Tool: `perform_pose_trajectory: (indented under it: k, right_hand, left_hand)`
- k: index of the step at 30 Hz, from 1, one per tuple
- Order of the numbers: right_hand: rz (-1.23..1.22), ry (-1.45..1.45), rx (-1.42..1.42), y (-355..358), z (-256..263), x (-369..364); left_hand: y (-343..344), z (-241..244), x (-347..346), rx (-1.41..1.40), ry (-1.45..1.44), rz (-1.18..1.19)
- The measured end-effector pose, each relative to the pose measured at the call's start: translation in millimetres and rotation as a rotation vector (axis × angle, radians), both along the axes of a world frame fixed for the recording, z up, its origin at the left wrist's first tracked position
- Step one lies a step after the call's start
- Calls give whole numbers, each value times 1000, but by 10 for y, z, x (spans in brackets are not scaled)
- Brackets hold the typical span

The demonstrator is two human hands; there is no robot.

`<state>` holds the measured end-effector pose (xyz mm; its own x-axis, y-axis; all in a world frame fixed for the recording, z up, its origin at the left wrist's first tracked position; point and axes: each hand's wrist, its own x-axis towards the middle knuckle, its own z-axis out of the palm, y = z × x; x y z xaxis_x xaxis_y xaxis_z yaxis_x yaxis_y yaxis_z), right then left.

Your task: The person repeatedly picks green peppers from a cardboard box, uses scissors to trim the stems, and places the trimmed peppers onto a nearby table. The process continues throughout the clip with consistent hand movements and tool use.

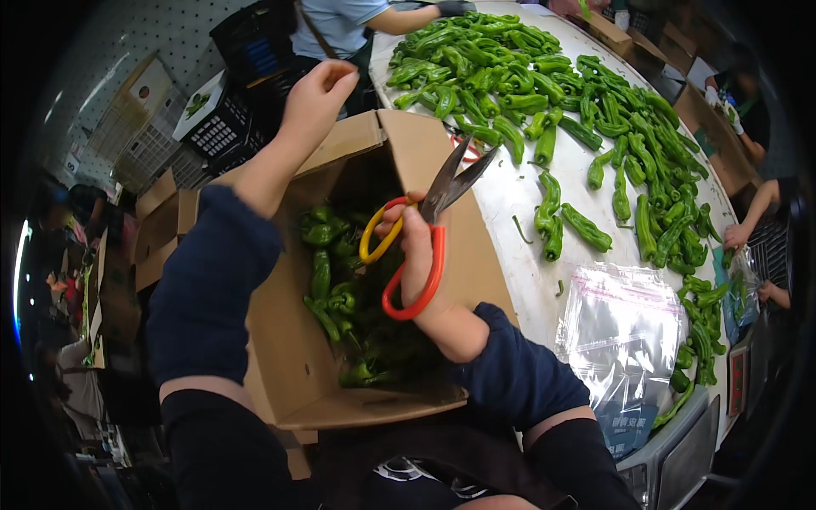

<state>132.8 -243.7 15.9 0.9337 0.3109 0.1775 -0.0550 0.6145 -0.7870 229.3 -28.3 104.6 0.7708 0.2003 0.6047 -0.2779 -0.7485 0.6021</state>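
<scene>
My right hand point(421, 255) grips a pair of scissors point(446, 185) with red and yellow handle loops. Its dark blades stand apart, pointing up and to the right over the box flap. My left hand point(319, 95) is raised past the far left corner of a cardboard box point(287, 357), fingers curled towards the thumb; nothing shows in it. Green peppers point(328, 287) lie inside this open box, partly in shadow. To the right, a large spread of long green peppers point(548, 83) covers much of a white table point(497, 197).
Clear plastic bags point(618, 325) lie on the table at the near right, beside a grey device point(676, 433). Red handle loops point(468, 150) show behind the box flap. Black crates point(217, 124) stand at left. Other people point(338, 29) work around the table.
</scene>
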Motion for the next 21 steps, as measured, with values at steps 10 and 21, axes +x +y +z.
perform_pose_trajectory:
  k: [10,21]
  right_hand:
    - [-115,-172,-47,156,-103,37]
    - [-49,-127,-193,66,-20,-17]
  left_hand:
    - [63,-852,-1850,34,957,96]
    - [1036,-3233,-1458,1059,1517,65]
